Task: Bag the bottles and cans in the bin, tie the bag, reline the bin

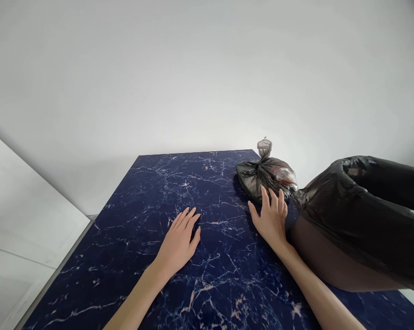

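Note:
My left hand point(178, 239) lies flat on the dark blue marbled tabletop point(186, 183), fingers stretched out and nothing in them. My right hand point(271, 217) is spread at the near side of a knotted black plastic bag point(262, 176). Its fingertips overlap the bag's lower edge; whether they press on it I cannot tell. The bag is filled, its gathered neck standing up, and something reddish and whitish shows through the thin plastic. What is inside cannot be made out.
On the right stands a brown bin point(337, 261) lined with a large black bin bag point(361, 215), its mouth open. The bin bag's bunched edge meets the knotted bag. A white wall point(193, 82) rises behind the table. White cabinet doors point(24, 220) are at the left.

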The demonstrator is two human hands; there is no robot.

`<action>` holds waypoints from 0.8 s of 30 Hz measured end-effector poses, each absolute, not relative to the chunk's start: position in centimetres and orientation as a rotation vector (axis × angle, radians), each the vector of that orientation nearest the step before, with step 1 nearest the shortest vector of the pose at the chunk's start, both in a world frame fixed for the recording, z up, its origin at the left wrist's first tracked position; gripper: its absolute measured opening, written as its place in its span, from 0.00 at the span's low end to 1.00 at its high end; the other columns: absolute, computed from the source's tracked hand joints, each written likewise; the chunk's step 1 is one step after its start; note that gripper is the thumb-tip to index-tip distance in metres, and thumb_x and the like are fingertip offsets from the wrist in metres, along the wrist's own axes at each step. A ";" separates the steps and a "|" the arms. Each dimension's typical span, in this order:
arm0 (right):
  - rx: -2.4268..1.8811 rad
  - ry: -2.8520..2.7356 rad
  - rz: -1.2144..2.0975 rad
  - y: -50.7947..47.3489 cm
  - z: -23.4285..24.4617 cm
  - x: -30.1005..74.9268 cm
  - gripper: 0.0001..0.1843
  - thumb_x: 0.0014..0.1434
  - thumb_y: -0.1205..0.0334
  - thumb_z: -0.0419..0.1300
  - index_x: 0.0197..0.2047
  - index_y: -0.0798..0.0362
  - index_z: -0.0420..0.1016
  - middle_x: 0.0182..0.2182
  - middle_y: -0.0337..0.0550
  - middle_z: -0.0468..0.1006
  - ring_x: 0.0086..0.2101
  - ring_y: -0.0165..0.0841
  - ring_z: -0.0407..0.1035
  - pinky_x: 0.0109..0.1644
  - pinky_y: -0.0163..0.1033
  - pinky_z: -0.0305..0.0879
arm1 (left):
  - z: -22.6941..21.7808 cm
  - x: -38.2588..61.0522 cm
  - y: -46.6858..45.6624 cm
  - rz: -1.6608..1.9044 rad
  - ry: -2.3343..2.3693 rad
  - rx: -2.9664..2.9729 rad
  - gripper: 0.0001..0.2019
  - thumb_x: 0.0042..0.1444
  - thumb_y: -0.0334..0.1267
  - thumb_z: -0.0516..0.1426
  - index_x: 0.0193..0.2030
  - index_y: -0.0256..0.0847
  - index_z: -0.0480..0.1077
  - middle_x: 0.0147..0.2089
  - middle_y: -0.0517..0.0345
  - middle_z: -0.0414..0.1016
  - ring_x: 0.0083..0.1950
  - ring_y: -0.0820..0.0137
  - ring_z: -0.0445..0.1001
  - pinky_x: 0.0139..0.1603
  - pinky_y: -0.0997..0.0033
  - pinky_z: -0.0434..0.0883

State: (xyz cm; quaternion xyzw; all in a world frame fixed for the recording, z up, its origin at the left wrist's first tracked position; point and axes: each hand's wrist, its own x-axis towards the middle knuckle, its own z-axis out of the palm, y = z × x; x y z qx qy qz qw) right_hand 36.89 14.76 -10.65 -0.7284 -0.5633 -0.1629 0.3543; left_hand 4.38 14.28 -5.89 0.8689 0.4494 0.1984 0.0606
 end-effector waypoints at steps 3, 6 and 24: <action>-1.866 -1.477 -0.450 14.7 -10.6 36.9 0.34 0.76 0.42 0.52 0.75 0.54 0.62 0.69 0.66 0.67 0.76 0.63 0.48 0.72 0.74 0.55 | -5.9 4.4 14.2 0.607 1.361 2.618 0.24 0.79 0.49 0.49 0.76 0.49 0.66 0.81 0.52 0.63 0.83 0.51 0.57 0.82 0.39 0.61; -1.849 -1.489 -0.482 14.6 -10.3 36.9 0.32 0.75 0.41 0.54 0.72 0.52 0.68 0.66 0.64 0.69 0.74 0.61 0.52 0.73 0.72 0.55 | -6.0 4.4 14.3 0.609 1.366 2.605 0.24 0.79 0.49 0.49 0.76 0.49 0.66 0.81 0.52 0.63 0.83 0.51 0.57 0.82 0.38 0.61; -1.865 -1.334 -0.600 17.4 -9.8 37.3 0.29 0.70 0.45 0.59 0.65 0.56 0.71 0.56 0.65 0.73 0.66 0.61 0.57 0.71 0.75 0.51 | -5.9 4.5 14.2 0.603 1.361 2.601 0.24 0.79 0.49 0.48 0.76 0.48 0.66 0.81 0.52 0.63 0.84 0.51 0.56 0.82 0.39 0.61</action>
